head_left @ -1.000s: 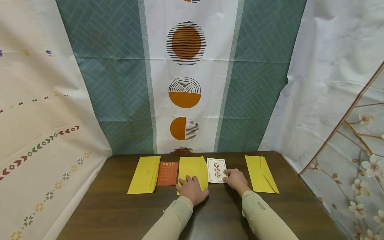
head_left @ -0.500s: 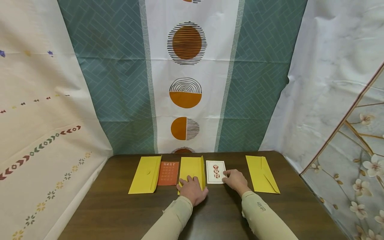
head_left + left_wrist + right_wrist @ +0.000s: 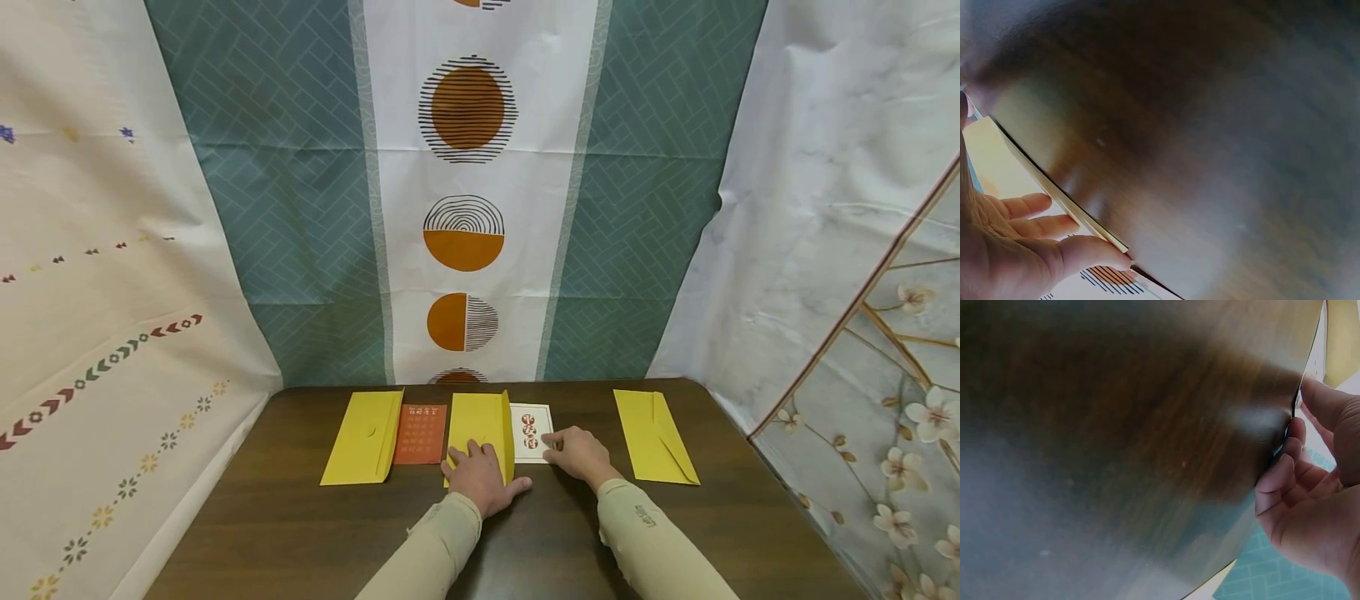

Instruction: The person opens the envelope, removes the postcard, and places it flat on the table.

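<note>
In the head view my left hand (image 3: 483, 479) rests on the lower part of the middle yellow envelope (image 3: 476, 421), fingers spread and thumb out to the right. The envelope's flap (image 3: 508, 429) stands raised along its right side. My right hand (image 3: 577, 454) pinches the lower right edge of a white card (image 3: 531, 421) with red round characters. The card's left edge is hidden at the flap; whether it is inside the envelope I cannot tell. In the right wrist view, thumb and curled fingers of the right hand (image 3: 1310, 494) meet at the card's edge.
A red card (image 3: 420, 433) with gold print lies left of the middle envelope. Beyond it is another yellow envelope (image 3: 363, 437), and a third yellow envelope (image 3: 654, 437) lies at the right. Patterned cloth (image 3: 465, 167) hangs behind the dark wooden table (image 3: 300, 542).
My right hand has slid the white card left, up to the middle envelope, and less of the card shows. The envelope's flap has swung up and narrowed. The left thumb has spread outward.
</note>
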The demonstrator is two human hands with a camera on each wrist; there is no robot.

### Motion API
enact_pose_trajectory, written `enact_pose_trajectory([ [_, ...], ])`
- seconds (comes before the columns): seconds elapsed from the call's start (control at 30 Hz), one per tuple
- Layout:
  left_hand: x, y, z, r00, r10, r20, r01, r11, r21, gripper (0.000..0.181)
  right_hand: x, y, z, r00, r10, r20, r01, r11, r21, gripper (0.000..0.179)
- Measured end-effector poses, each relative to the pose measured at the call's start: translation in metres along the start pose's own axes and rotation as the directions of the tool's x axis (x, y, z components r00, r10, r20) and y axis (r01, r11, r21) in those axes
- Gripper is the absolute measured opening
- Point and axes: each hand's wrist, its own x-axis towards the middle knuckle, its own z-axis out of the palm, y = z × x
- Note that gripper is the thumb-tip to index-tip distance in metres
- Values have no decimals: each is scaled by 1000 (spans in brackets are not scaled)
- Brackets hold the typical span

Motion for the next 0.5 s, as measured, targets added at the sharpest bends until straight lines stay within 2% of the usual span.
enact_pose_trajectory([
  [0.2,-1,2,2,1000,6,-7,-6,1000,4,111,-3,4,-2,1000,-12,-11,13,1000,26,41],
  [0.37,-3,1,1,1000,8,-6,-8,1000,7,112,-6,7,-6,997,-63,-37,66,993,102,45],
  [0.5,-2,0,0,1000,13,-21,-12,1000,24,112,-9,11,-12,994,-102,-26,104,982,156,51],
])
